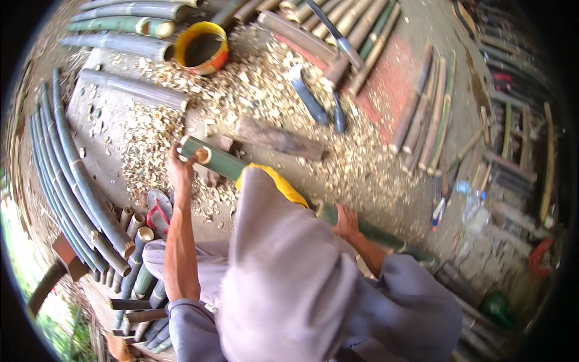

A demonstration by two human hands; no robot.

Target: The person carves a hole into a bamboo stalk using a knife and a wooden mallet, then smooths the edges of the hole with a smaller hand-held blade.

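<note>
A thick green bamboo pole [232, 164] lies slantwise before me, with a round hole cut near its left end. My left hand [183, 166] is closed around that end, thumb beside the hole. My right hand [345, 222] grips the pole farther right, fingers wrapped over its top. Between the hands a yellow cover or cloth [274, 180] shows along the pole, partly hidden by a grey draped cloth [277, 271]. Just beyond the pole lies a brown wooden block [277, 137]. Farther off rest a tool with a curved dark handle [309, 101] and a smaller dark-handled tool [339, 114].
Wood chips [151, 142] cover the ground. A yellow bucket [202, 48] stands at the back beside cut bamboo poles [123, 27]. Long bamboo [72, 163] lies at left, near a sandal [159, 212]. More poles [425, 108] and plastic bottles [473, 202] are at right.
</note>
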